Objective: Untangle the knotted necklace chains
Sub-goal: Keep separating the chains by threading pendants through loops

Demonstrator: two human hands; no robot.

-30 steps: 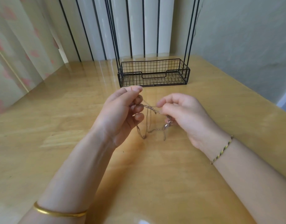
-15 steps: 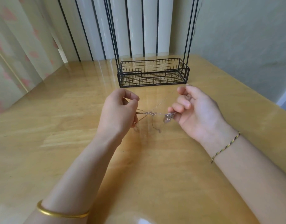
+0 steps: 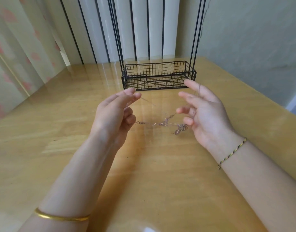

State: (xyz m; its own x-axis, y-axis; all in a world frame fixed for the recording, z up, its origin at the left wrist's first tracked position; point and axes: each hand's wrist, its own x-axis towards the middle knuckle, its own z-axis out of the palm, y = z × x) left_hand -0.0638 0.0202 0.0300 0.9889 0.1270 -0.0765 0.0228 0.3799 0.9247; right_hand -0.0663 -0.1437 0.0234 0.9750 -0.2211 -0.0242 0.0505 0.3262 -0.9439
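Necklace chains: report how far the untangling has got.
Done: the necklace chains are stretched out into separate strands rather than bunched. In hand: the left hand pinches one strand, and the right hand carries loops over its spread fingers. Left: a small knot mid-span and a cluster by the pendant look tangled.

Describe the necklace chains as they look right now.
The necklace chains are thin, pale metal, stretched in the air above the wooden table. A tangle sits mid-span, with a bigger looped cluster hanging near the right hand, whose spread fingers carry strands. The left hand pinches one fine strand; a clasp end lies by its lower fingers.
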